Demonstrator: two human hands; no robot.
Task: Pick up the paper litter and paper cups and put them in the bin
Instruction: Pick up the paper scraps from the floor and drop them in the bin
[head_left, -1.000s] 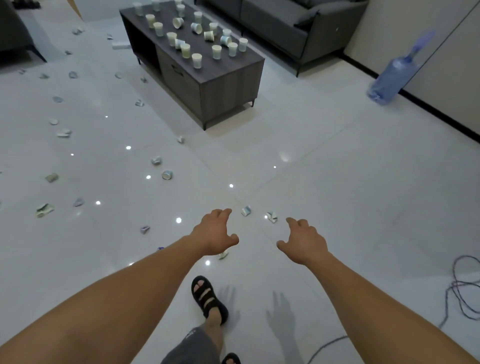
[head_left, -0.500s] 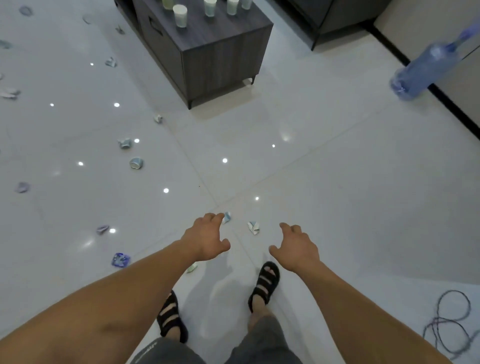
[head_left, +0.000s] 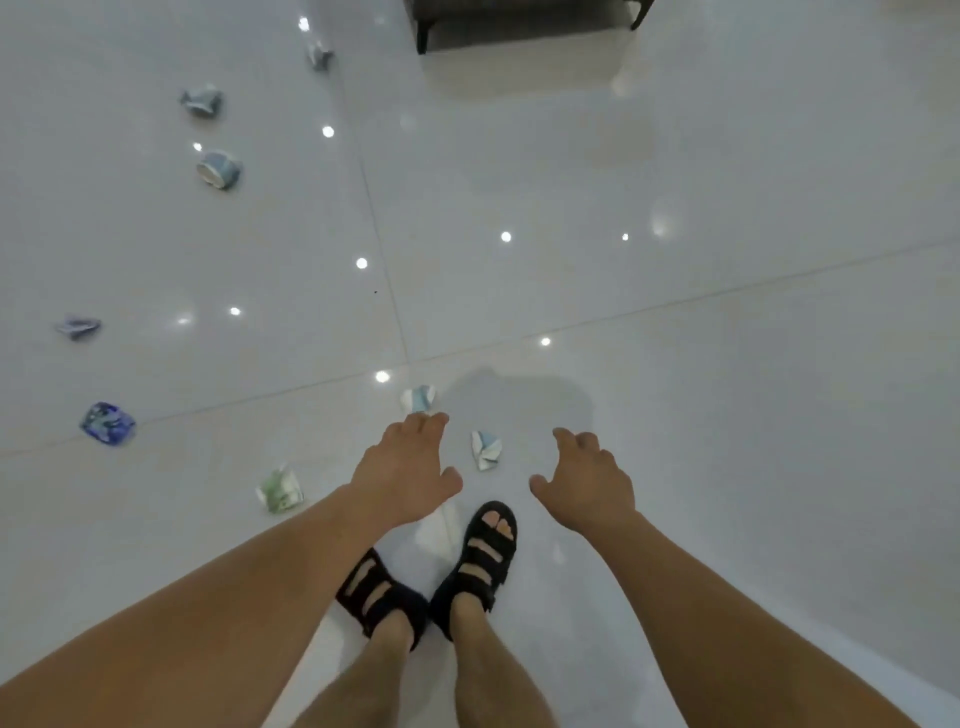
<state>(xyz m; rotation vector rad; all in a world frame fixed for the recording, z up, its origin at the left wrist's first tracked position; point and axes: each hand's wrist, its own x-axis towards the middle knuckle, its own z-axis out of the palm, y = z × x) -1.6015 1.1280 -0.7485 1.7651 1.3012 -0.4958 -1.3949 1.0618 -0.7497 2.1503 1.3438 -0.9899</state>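
Several paper scraps lie on the floor, one white scrap between the left hand and right hand, both hands empty and spread; nothing looks binned, no bin visible.

Looks down on glossy pale tile floor, large tiles. Shows thin grout lines meeting in a cross near centre. Catches small bright ceiling-light reflections dotted over left and middle. Cuts off dark furniture base at top edge, one black leg standing on floor, grey shadow spread just below. Reads as soft, even indoor light.
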